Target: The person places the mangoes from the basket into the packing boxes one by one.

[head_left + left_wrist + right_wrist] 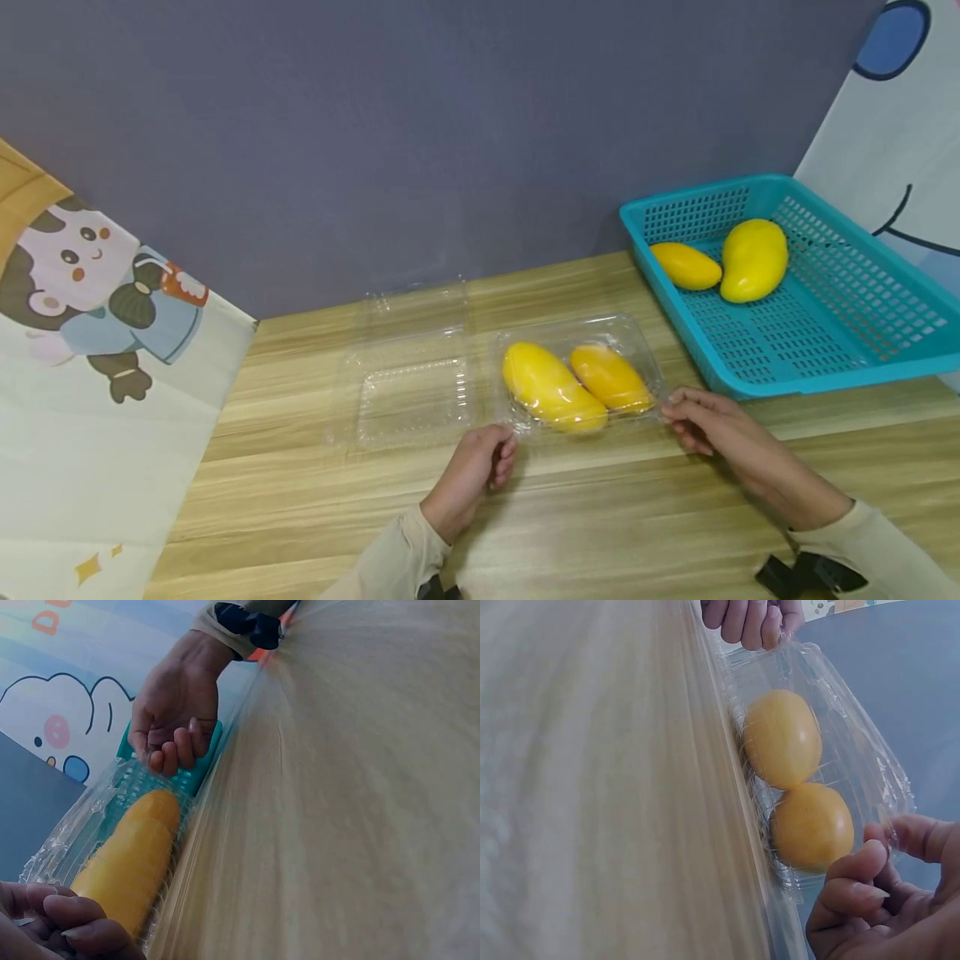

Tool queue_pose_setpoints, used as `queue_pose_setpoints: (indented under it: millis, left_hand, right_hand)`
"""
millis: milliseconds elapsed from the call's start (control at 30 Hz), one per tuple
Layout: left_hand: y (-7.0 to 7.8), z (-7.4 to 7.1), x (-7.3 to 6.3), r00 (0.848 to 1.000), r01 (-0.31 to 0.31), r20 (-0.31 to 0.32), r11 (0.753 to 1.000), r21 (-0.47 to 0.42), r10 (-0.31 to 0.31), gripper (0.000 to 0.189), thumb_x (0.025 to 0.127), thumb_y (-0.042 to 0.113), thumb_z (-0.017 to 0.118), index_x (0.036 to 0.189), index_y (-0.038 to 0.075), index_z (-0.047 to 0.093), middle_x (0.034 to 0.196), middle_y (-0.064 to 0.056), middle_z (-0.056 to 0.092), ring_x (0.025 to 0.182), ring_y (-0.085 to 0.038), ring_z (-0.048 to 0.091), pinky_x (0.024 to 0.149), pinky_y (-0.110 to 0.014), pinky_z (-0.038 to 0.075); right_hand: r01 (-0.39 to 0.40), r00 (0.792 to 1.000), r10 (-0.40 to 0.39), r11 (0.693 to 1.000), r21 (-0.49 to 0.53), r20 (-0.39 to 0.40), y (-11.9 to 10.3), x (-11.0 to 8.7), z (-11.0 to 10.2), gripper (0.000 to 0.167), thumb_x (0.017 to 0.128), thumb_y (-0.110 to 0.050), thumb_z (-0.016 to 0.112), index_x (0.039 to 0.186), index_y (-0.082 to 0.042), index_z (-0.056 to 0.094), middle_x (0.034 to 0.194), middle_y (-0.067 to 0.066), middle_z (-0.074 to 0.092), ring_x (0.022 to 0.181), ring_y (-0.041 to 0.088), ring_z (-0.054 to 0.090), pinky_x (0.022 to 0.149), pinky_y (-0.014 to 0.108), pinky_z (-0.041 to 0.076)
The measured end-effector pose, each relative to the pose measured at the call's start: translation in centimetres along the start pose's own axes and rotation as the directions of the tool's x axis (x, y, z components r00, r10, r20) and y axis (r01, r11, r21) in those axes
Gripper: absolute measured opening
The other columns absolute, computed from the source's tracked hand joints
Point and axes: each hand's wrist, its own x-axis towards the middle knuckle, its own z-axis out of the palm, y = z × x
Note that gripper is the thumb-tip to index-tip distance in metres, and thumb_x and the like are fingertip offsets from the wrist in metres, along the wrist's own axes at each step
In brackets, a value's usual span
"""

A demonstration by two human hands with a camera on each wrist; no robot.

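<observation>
On the table (600, 525), we have the teal basket (686, 325) to the right of the filled box (632, 343) and, to that box's left, the spare clear box (412, 396), opened out and, we judge, left to fill. Our left hand (472, 467) and right hand (716, 429) pinch the filled box's near corners, fingers curled; whether its lid is latched, we cannot tell. Two packed mangoes (550, 387) lie inside it; two loose mangoes (756, 262) remain in the basket.

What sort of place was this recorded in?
Probably a small indoor booth set up for filming: a wood-grain table, a grey-blue backdrop behind it, and cartoon sheets on both sides.
</observation>
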Motion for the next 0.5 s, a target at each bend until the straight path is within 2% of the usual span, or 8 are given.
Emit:
queue_pose_setpoints:
  millis: [333,500]
  left_hand:
    - [-0.04,-0.12,-0.35,1.0,-0.026,-0.004,0.999,0.029,0.027,0.028,0.098,0.017,0.044,0.07,0.012,0.045,0.06,0.006,0.044,0.052,-0.007,0.038,0.048,-0.017,0.033]
    - [0.18,0.1,-0.53,1.0,-0.018,-0.004,0.997,0.073,0.018,0.026,0.098,0.014,0.043,0.073,0.011,0.046,0.061,0.005,0.045,0.054,-0.007,0.039,0.05,-0.017,0.034]
  right_hand:
    - [-0.049,0.998,0.049,0.999,-0.008,0.029,-0.29,0.04,-0.09,0.027,0.104,-0.03,0.05,0.09,-0.008,0.056,0.075,-0.005,0.051,0.061,0.006,0.047,0.053,0.022,0.039]
    - [-0.031,0.999,0.033,0.999,-0.028,0.037,-0.18,-0.03,-0.18,0.028,0.104,-0.03,0.049,0.087,-0.008,0.053,0.075,-0.004,0.05,0.062,0.007,0.048,0.053,0.023,0.039]
